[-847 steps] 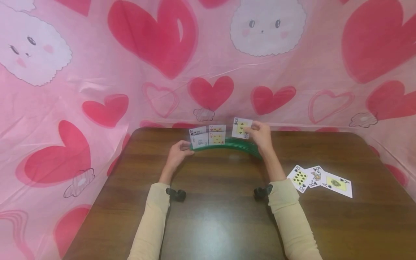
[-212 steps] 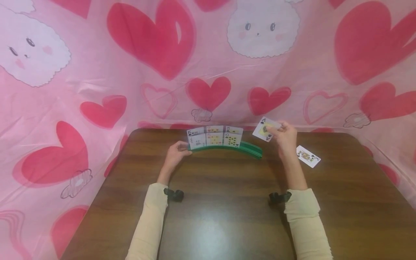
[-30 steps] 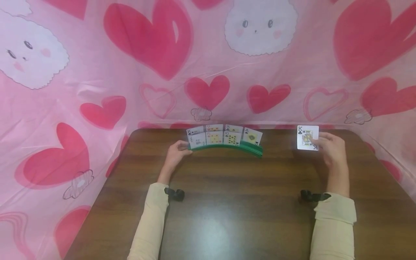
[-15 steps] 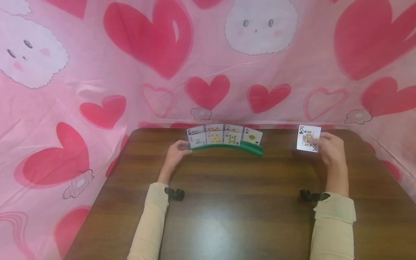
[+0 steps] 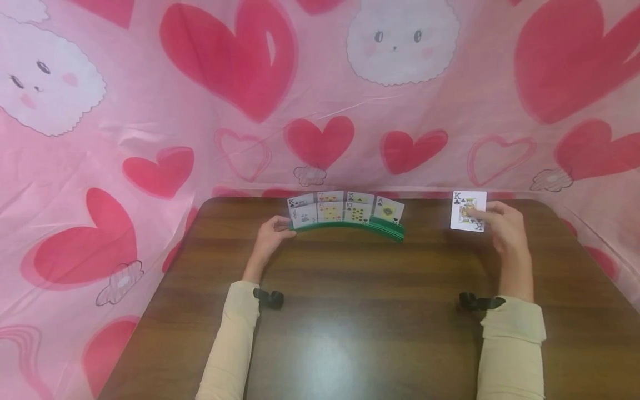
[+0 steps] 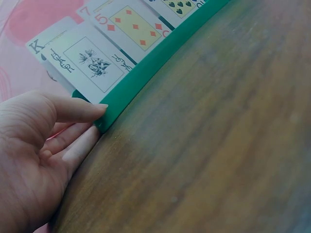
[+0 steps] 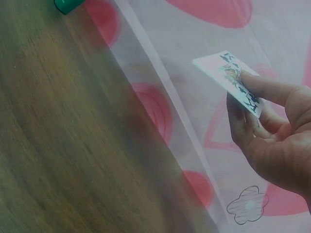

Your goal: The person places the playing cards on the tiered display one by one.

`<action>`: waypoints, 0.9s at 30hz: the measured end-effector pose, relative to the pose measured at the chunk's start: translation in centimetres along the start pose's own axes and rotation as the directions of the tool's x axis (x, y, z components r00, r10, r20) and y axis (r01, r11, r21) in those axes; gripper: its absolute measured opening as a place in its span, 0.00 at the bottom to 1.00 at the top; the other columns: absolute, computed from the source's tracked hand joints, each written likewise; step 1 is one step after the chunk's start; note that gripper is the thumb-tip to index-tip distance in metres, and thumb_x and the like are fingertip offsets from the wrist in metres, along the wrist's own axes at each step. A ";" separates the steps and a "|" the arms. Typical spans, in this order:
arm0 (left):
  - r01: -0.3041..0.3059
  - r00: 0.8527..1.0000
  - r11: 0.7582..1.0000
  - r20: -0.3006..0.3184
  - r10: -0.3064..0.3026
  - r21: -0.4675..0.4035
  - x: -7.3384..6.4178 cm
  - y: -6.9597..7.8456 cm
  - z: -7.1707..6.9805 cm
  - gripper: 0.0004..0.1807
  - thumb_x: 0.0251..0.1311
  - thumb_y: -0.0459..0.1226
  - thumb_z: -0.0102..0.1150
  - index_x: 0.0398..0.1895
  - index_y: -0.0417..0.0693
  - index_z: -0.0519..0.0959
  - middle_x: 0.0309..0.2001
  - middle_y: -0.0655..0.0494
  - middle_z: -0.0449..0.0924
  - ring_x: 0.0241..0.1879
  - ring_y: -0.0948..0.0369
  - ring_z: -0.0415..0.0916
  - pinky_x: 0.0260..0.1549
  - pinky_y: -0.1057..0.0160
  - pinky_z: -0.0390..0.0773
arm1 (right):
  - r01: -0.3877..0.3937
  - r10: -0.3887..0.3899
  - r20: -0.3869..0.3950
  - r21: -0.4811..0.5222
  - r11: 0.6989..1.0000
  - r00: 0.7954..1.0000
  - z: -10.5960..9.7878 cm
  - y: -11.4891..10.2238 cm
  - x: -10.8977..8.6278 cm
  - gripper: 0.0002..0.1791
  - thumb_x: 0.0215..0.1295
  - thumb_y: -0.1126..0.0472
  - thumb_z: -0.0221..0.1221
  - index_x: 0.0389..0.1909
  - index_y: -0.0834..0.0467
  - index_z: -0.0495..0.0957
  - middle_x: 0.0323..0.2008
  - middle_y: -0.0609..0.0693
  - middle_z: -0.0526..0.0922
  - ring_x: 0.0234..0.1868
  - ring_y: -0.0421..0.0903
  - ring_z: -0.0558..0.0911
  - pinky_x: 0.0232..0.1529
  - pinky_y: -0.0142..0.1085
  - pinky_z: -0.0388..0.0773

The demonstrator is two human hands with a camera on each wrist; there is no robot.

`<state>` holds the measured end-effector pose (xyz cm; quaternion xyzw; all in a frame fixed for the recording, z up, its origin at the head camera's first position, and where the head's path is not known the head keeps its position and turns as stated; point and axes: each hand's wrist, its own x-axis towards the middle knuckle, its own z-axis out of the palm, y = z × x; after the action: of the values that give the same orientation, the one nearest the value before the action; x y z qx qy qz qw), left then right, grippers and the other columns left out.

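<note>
My left hand (image 5: pixel 272 233) pinches the left end of a curved green playing-card holder (image 5: pixel 387 230) between thumb and fingers. Cards stand upright in it in two rows. The rear row shows a king (image 5: pixel 299 201), a red seven (image 5: pixel 330 195), a three (image 5: pixel 360 197) and an ace of spades (image 5: pixel 389 209). In front are a joker (image 6: pixel 92 65), a five of diamonds (image 6: pixel 129 29) and a ten of spades (image 5: pixel 357 213). To the right, apart from the holder, my right hand (image 5: pixel 507 225) holds a king of clubs (image 5: pixel 461 205) by its right edge, face towards me.
The brown wooden table (image 5: pixel 370 311) has its far edge just behind the holder. A pink heart-patterned cloth (image 5: pixel 430 105) hangs behind and at the sides. Black straps with small devices (image 5: pixel 272 300) sit on both wrists.
Since seven seconds ago, the ace moved from my right hand into the holder and the king of clubs came off the table. Lately that hand has shifted slightly left; my left stays put.
</note>
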<state>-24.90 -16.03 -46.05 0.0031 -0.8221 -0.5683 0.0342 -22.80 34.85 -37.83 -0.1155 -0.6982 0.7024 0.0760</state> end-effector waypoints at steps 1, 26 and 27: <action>-0.001 1.000 1.000 -0.003 0.001 0.002 0.0 0.0 0.0 0.17 0.45 0.38 0.65 0.40 0.48 0.75 0.43 0.51 0.76 0.46 0.55 0.73 0.45 0.54 0.72 | 0.002 -0.002 0.006 -0.011 1.000 1.000 0.1 0.0 0.0 0.08 0.42 0.63 0.68 0.23 0.55 0.78 0.21 0.42 0.76 0.22 0.37 0.74 0.21 0.27 0.72; -0.017 1.000 0.998 0.001 0.017 -0.066 0.2 -0.2 0.1 0.17 0.42 0.33 0.66 0.39 0.43 0.75 0.42 0.47 0.77 0.44 0.54 0.75 0.43 0.57 0.73 | 0.104 -0.087 0.142 -0.115 0.988 0.986 2.3 -1.0 -0.4 0.19 0.49 0.61 0.64 0.40 0.61 0.70 0.30 0.44 0.77 0.29 0.37 0.78 0.30 0.28 0.76; -0.019 1.000 0.997 0.004 0.020 -0.069 0.2 -0.2 0.1 0.17 0.42 0.33 0.66 0.39 0.43 0.75 0.43 0.47 0.77 0.44 0.54 0.75 0.43 0.57 0.73 | 0.106 -0.088 0.145 -0.117 0.988 0.986 2.3 -1.1 -0.5 0.20 0.49 0.61 0.64 0.42 0.61 0.69 0.31 0.44 0.77 0.29 0.37 0.78 0.30 0.28 0.76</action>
<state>-25.12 -16.01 -46.26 -0.0075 -0.8021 -0.5960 0.0380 -23.03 32.50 -36.74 -0.0367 -0.7488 0.6595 0.0540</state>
